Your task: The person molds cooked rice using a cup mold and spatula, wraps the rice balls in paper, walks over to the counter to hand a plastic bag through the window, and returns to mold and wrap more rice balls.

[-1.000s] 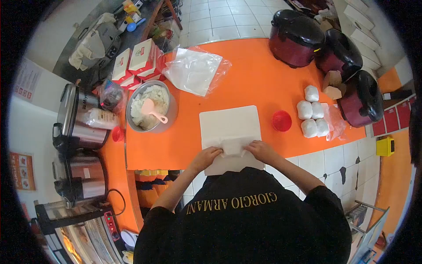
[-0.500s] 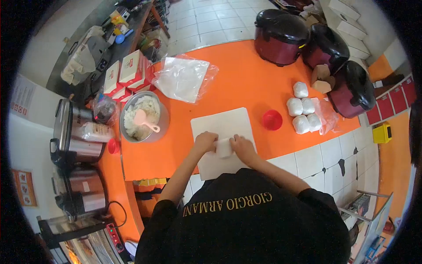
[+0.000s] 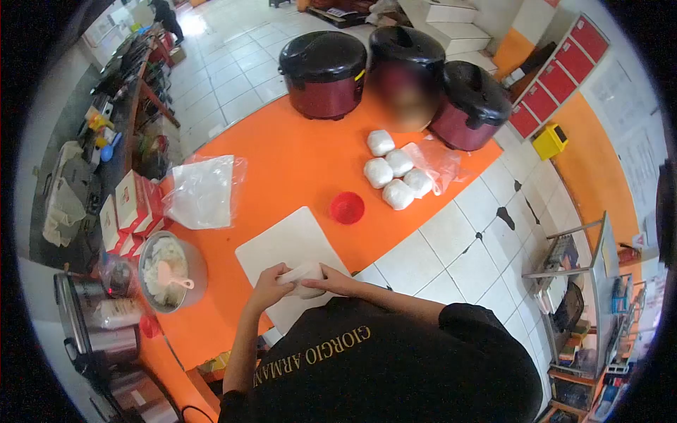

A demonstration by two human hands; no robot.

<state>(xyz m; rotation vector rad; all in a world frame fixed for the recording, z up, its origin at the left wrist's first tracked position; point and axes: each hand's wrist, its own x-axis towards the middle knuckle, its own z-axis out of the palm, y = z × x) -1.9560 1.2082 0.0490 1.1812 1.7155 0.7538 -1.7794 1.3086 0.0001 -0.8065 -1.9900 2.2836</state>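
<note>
Between both hands is a white paper-wrapped rice parcel (image 3: 303, 281), held just above a stack of white wrapping paper (image 3: 289, 236). My left hand (image 3: 270, 287) grips the parcel's left side, thumb on top. From the right, my right hand (image 3: 333, 281) closes on it with fingers along its side. A red plastic cup (image 3: 348, 208) stands beyond the paper. Farther off, several finished white wrapped parcels (image 3: 379, 172) sit grouped on the orange table (image 3: 275, 162). To the left, a metal pot (image 3: 197, 271) holds white rice with a pink rice paddle (image 3: 173, 277) on it.
Large maroon rice cookers (image 3: 326, 92) line the table's far edge. A pink plastic bag (image 3: 434, 162) lies beside the parcels. Clear plastic sheets (image 3: 204, 190) and red-and-white boxes (image 3: 134, 201) are at the left. A metal rack (image 3: 575, 296) stands on the floor at right.
The view has swung to the right. The parcel was lying on the paper under both hands; now it is lifted and gripped between them, its ends more folded in.
</note>
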